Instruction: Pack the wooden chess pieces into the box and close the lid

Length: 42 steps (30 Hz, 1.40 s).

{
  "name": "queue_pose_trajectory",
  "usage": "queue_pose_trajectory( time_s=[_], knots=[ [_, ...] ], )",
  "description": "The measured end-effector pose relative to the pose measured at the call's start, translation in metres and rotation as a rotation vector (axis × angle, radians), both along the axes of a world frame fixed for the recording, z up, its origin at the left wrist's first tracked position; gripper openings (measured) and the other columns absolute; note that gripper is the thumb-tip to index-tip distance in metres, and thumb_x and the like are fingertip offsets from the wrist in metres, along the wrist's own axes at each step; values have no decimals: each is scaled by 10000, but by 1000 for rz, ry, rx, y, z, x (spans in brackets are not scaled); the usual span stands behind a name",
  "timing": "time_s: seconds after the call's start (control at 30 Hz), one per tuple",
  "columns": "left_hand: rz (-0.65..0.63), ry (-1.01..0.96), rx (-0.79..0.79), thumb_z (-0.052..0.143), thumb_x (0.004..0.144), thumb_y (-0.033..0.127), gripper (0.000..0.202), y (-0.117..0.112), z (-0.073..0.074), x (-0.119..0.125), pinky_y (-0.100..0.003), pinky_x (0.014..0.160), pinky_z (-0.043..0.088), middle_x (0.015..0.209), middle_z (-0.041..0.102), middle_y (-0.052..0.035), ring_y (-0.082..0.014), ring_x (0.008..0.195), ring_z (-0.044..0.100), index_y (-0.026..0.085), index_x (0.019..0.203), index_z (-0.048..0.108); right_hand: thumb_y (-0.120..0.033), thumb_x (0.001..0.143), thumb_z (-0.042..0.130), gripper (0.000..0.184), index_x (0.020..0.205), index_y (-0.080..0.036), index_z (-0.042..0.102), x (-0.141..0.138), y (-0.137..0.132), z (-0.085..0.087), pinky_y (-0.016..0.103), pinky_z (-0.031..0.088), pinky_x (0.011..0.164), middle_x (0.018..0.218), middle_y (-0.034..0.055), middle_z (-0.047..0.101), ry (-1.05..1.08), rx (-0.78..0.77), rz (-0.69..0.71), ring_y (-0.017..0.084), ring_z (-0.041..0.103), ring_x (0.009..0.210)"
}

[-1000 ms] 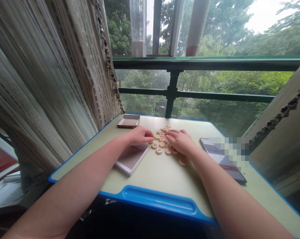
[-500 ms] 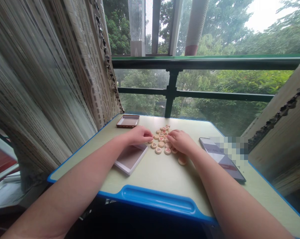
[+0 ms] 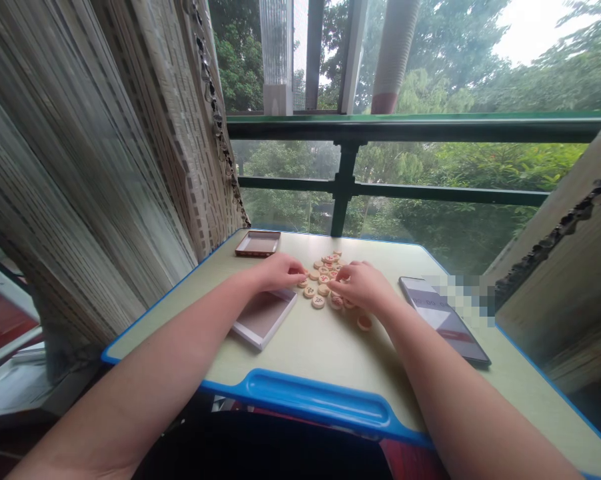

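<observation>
Several round wooden chess pieces (image 3: 324, 283) with red and dark characters lie in a loose pile on the pale green table (image 3: 325, 347). My left hand (image 3: 280, 272) rests at the pile's left edge, fingers curled, fingertips pinching toward a piece. My right hand (image 3: 363, 285) lies over the pile's right side with fingers bent down onto the pieces. One piece (image 3: 364, 323) lies apart, near my right wrist. An open shallow white box (image 3: 263, 317) sits under my left wrist.
A red-brown box lid (image 3: 257, 243) lies at the table's far left corner. A dark phone (image 3: 444, 319) lies flat to the right. A blue pencil groove (image 3: 320, 403) runs along the near edge. Curtains hang on both sides, with a window railing behind.
My right hand's fingers have curled in and shifted slightly left over the pieces. My left hand has stayed almost still. The view has shifted slightly.
</observation>
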State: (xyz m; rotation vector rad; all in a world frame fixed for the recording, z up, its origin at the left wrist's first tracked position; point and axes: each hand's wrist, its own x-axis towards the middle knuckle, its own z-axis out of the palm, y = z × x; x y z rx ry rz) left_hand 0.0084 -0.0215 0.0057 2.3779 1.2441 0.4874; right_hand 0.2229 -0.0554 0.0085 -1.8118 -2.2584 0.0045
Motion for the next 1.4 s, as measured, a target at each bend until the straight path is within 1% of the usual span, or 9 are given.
queue_pose_trajectory(
  time_s=[0.13,0.27,0.5,0.7,0.93,1.07,1.2,1.3,1.4],
  knots=[
    [-52,-36,-55,569,699,403,339,-2,1,2,-229,597,394,764,688,-34,-138,672,560,136,859,704,-452,722,530,270,783,-232,675,-2,-1,1,286,370,668,865,62,652,-7,-16,18,232,525,881],
    [-100,-26,-6,568,706,374,307,-5,4,6,-232,638,405,798,690,-39,-140,711,560,141,847,711,-418,744,520,248,799,-224,664,-4,-2,-1,278,376,654,807,59,665,9,-17,15,225,547,848],
    [-93,-36,-8,577,706,361,294,-5,3,9,-224,664,416,831,692,-43,-137,735,562,142,852,709,-358,777,507,216,836,-229,670,-5,1,-7,268,389,634,806,47,678,54,-20,11,198,577,801],
    [-101,-26,1,575,711,372,299,-3,1,8,-228,643,414,825,688,-44,-132,699,556,142,844,711,-185,718,528,284,972,-209,652,-6,5,-12,241,414,701,951,36,672,228,14,28,172,576,847],
    [-105,-20,-1,566,727,363,278,-5,2,8,-240,659,417,826,682,-45,-144,731,563,152,837,710,-69,669,519,304,874,-212,693,-7,5,-10,215,425,684,939,28,658,300,-14,8,146,583,790],
    [-147,31,83,581,734,371,257,-6,6,8,-272,773,417,894,667,-61,-169,828,560,178,833,719,-73,660,535,251,774,-209,712,-4,4,-7,203,426,691,915,19,666,273,-47,45,137,587,766],
    [-226,58,190,596,745,432,281,-13,9,11,-362,970,318,1135,598,-66,-234,1067,462,241,912,716,-111,684,529,228,766,-211,716,1,2,-2,208,424,685,900,22,677,206,-34,43,139,591,745],
    [-276,69,158,608,733,470,323,-18,7,15,-393,1030,253,1313,498,-29,-255,1189,363,280,981,693,-174,714,520,196,750,-210,710,8,-1,4,220,414,644,860,33,683,154,-16,33,152,590,749],
    [-330,87,47,611,725,490,418,-20,2,16,-379,1039,252,1336,483,-25,-254,1253,311,284,1088,646,-286,695,579,157,755,-230,713,13,-5,9,227,391,559,800,24,683,135,-118,3,157,589,701]
  ],
)
